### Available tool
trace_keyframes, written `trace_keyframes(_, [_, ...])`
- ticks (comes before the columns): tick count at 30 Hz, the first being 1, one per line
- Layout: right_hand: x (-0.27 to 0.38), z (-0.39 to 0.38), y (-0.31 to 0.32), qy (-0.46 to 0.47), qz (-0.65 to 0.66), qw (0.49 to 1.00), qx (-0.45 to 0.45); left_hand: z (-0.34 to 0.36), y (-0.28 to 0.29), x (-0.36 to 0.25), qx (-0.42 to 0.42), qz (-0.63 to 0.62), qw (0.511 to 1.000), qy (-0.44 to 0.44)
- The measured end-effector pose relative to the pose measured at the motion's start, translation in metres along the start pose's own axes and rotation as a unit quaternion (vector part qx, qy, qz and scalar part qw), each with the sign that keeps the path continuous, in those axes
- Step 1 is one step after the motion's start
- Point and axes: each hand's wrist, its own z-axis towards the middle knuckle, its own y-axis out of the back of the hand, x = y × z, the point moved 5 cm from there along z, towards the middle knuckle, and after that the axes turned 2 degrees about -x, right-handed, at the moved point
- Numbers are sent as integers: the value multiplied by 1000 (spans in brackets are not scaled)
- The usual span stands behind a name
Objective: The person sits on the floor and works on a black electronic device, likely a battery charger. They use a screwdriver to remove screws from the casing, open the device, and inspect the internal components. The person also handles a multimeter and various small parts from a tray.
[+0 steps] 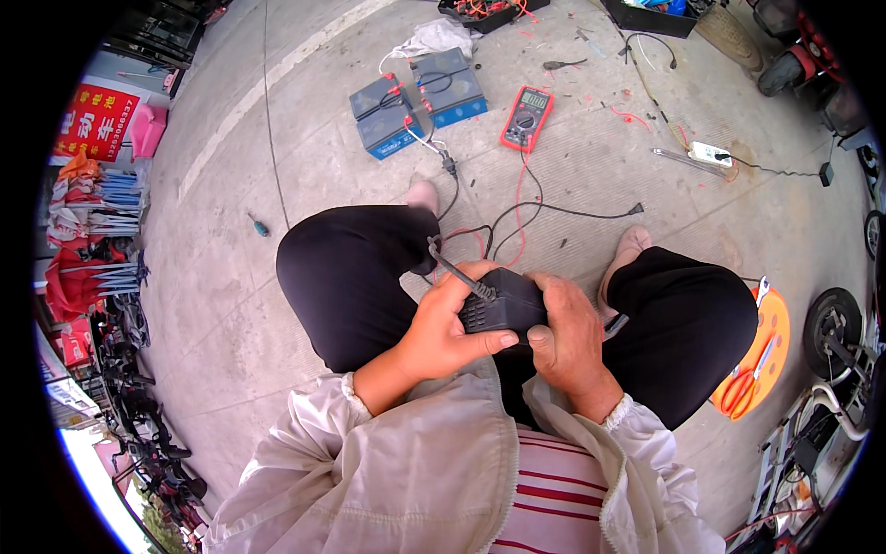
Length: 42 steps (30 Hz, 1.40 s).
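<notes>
Over my lap I hold a black battery charger, a box with vent slots and a thick cord leaving one end through a ribbed sleeve. Its left end is gripped by my left hand, thumb along the near edge. Fingers of my right hand wrap the other end, with the thumb bent against the near side. On the floor ahead sit two blue-and-grey batteries with leads and a black plug. A red multimeter lies to their right, its screen lit, with test leads trailing toward me.
An orange stool at my right carries orange-handled scissors and a wrench. A white power strip lies far right. A small screwdriver rests left. Cables cross the floor before my feet. Parked vehicles line both sides.
</notes>
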Motion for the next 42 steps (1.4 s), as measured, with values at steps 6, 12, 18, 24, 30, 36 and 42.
trace_keyframes(6, [-9,-9,-12,-57,-16,998,23,3,-3,8,12,-55,994,91])
trace_keyframes(12, [-23,-9,-23,-125,-6,992,3,20,-12,30,38,-96,980,171])
trace_keyframes(18, [-33,3,-21,-198,107,970,-91,38,-3,24,-104,-262,952,121])
trace_keyframes(24, [-9,15,-13,-191,162,965,-75,19,-29,27,-65,-361,911,189])
trace_keyframes(30, [-12,63,41,-260,337,905,-6,20,8,1,3,-338,922,191])
trace_keyframes(36, [6,87,39,-315,492,793,177,19,6,-25,86,-353,910,199])
trace_keyframes(42, [12,87,50,-191,484,848,101,20,3,-28,77,-358,904,219])
